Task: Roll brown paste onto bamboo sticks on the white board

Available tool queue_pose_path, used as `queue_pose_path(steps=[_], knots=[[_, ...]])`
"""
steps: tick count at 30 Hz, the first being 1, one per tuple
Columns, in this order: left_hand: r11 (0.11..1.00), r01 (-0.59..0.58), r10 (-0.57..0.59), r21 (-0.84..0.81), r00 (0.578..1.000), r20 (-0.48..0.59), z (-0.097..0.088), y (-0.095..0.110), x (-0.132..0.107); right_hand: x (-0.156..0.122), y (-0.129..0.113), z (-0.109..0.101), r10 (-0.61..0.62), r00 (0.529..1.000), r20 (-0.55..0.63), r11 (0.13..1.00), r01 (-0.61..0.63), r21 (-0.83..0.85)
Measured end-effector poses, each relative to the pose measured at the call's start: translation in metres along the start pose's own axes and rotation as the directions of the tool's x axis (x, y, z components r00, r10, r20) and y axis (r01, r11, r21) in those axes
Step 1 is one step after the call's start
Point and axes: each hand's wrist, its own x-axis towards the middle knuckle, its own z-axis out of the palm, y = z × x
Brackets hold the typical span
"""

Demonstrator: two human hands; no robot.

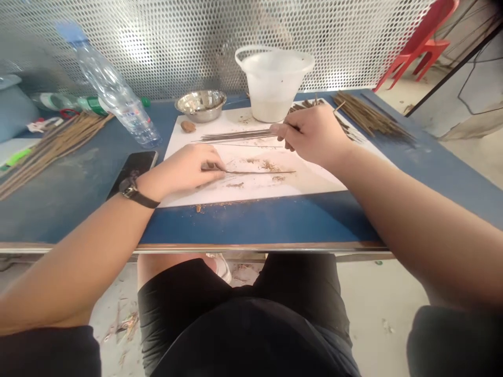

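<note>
My left hand (196, 166) rests on the white sheet (181, 191), thumb and fingers pinched on one end of a thin brown stick (259, 172). That stick lies nearly level across the sheet and points right. Farther back, my right hand (314, 133) is closed in a pinch on a thin stick (339, 106), whose pale end shows behind the knuckles; the rest is hidden. Its fingertips meet the right ends of a row of thin dark sticks (238, 136). Brown crumbs (269, 165) are scattered around the stick in my left hand.
Behind the sheet stand a white bucket (275, 84) and a metal bowl (202, 107), with a brown lump (187, 126) nearby. A plastic bottle (113, 89) and dark phone (131, 170) are left. Stick bundles (371, 116) lie right and far left. A perforated metal panel (176, 47) backs the table.
</note>
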Motion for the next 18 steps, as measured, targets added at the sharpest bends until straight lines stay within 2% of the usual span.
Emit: queue_pose_path(steps=[2, 4, 7, 10, 13, 15, 18], knots=[[0.997, -0.029, 0.026, 0.070, 0.999, 0.042, -0.001, -0.001, -0.004, -0.004, -0.002, -0.004, 0.138, 0.989, 0.060, 0.990, -0.140, 0.031], [0.990, -0.037, 0.030, 0.139, 0.998, 0.052, 0.002, 0.007, -0.008, -0.011, -0.008, -0.004, 0.138, 0.978, 0.158, 0.989, -0.145, 0.029], [0.973, -0.007, -0.001, 0.230, 0.999, 0.033, 0.014, 0.031, -0.009, -0.021, -0.021, 0.008, 0.030, 0.971, 0.237, 0.991, 0.002, -0.134], [0.952, 0.067, -0.072, 0.300, 0.997, 0.007, 0.032, 0.058, -0.004, -0.030, -0.033, 0.025, -0.085, 0.966, 0.244, 0.955, 0.149, -0.257], [0.954, 0.088, -0.089, 0.285, 0.996, -0.012, 0.050, 0.081, -0.001, -0.042, -0.044, 0.037, -0.224, 0.923, 0.313, 0.891, 0.324, -0.318], [0.953, 0.073, -0.084, 0.293, 0.996, 0.026, 0.059, 0.094, -0.006, -0.055, -0.051, 0.039, -0.243, 0.875, 0.418, 0.857, 0.395, -0.330], [0.947, 0.060, -0.094, 0.316, 0.991, 0.094, 0.068, 0.110, -0.024, -0.081, -0.063, 0.039, -0.204, 0.829, 0.521, 0.852, 0.413, -0.323]])
